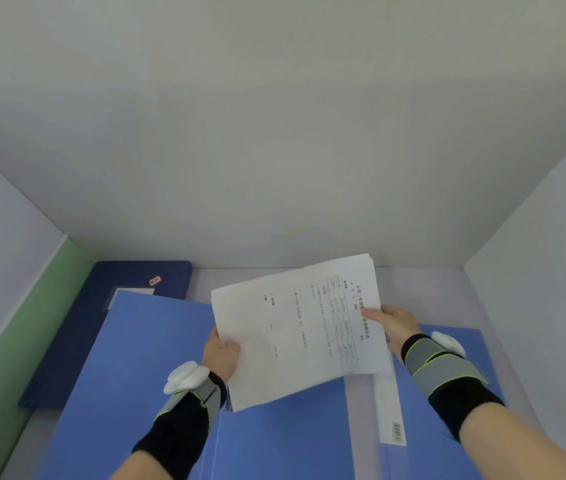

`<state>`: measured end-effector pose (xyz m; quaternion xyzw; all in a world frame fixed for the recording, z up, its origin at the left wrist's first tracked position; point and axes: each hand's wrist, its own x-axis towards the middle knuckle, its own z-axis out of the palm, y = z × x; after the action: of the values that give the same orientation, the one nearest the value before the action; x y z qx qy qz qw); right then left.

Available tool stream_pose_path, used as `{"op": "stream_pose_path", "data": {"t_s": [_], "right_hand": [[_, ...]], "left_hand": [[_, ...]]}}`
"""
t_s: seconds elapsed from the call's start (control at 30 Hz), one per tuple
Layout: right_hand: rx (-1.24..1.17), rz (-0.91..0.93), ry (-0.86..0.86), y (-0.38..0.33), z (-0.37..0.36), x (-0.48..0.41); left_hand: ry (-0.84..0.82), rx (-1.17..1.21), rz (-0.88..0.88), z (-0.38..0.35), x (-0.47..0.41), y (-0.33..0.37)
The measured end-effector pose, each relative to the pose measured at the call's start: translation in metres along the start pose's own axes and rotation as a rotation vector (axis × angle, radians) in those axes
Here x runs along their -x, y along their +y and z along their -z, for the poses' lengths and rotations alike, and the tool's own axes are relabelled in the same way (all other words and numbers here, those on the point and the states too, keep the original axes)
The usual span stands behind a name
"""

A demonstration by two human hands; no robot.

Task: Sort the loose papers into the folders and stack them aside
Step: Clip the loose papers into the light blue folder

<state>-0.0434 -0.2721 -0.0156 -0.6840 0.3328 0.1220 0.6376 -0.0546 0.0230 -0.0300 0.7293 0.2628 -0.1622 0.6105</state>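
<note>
A stack of printed white papers hangs in the air above an open light-blue folder that lies flat on the table. My left hand pinches the stack's near left edge, thumb on top. My right hand pinches its right edge, thumb on the print. A white spine label with a barcode runs along the folder's middle.
A dark-blue closed folder with a small red-and-white sticker lies at the back left, partly under the open one. A green strip borders the table's left side. White walls enclose the table at the left, back and right.
</note>
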Motion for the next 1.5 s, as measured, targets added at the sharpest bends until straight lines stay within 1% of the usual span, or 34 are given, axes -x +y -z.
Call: {"op": "stream_pose_path", "data": {"t_s": [0.1, 0.2, 0.3, 0.37, 0.43, 0.53, 0.6, 0.67, 0.73, 0.77, 0.83, 0.87, 0.9, 1.03, 1.1, 1.17, 1.27, 1.37, 1.5], "right_hand": [[-0.028, -0.089, 0.035, 0.013, 0.007, -0.003], [-0.142, -0.17, 0.03, 0.023, 0.01, -0.001], [-0.22, -0.249, -0.068, 0.03, -0.002, 0.004], [-0.309, -0.274, -0.147, 0.033, -0.019, 0.008], [-0.417, -0.266, -0.203, 0.032, -0.036, 0.009], [-0.484, -0.242, -0.147, 0.03, -0.05, 0.001], [-0.435, -0.228, -0.078, 0.028, -0.052, -0.006], [-0.375, -0.191, -0.022, 0.025, -0.048, -0.01], [-0.304, -0.127, 0.025, 0.022, -0.042, -0.015], [-0.273, -0.088, 0.038, 0.019, -0.039, -0.015], [-0.221, -0.018, 0.058, 0.01, -0.033, -0.012], [-0.192, 0.014, 0.067, 0.005, -0.029, -0.009], [-0.158, 0.052, 0.065, 0.0, -0.027, -0.007], [-0.008, 0.204, 0.017, -0.015, -0.023, 0.006], [0.04, 0.247, -0.014, -0.019, -0.024, 0.01], [0.091, 0.289, -0.047, -0.023, -0.029, 0.015], [0.136, 0.347, -0.087, -0.027, -0.035, 0.021], [0.113, 0.382, -0.074, -0.03, -0.036, 0.026], [0.063, 0.331, -0.053, -0.025, -0.037, 0.03]], "left_hand": [[-0.01, 0.084, 0.101, 0.001, -0.001, -0.009], [-0.033, 0.199, 0.175, 0.002, -0.003, -0.019], [-0.032, 0.341, 0.244, -0.003, -0.006, -0.022], [-0.074, 0.426, 0.28, -0.009, -0.007, -0.024], [-0.134, 0.444, 0.316, -0.016, 0.0, -0.025], [-0.195, 0.427, 0.351, -0.022, 0.005, -0.034], [-0.223, 0.415, 0.356, -0.023, 0.007, -0.037], [-0.213, 0.38, 0.351, -0.023, 0.005, -0.039], [-0.182, 0.309, 0.32, -0.022, 0.0, -0.038], [-0.159, 0.227, 0.268, -0.02, -0.002, -0.035], [-0.077, -0.03, 0.132, -0.016, -0.009, -0.026], [-0.054, -0.111, 0.072, -0.013, -0.013, -0.02], [-0.046, -0.135, 0.022, -0.011, -0.017, -0.013], [-0.13, -0.174, -0.237, -0.006, -0.028, 0.027], [-0.214, -0.12, -0.263, -0.01, -0.029, 0.048], [-0.26, -0.081, -0.269, -0.015, -0.026, 0.064], [-0.214, -0.151, -0.36, -0.022, -0.016, 0.072], [-0.184, -0.165, -0.43, -0.025, -0.006, 0.07], [-0.129, -0.145, -0.407, -0.025, -0.002, 0.059]]}}
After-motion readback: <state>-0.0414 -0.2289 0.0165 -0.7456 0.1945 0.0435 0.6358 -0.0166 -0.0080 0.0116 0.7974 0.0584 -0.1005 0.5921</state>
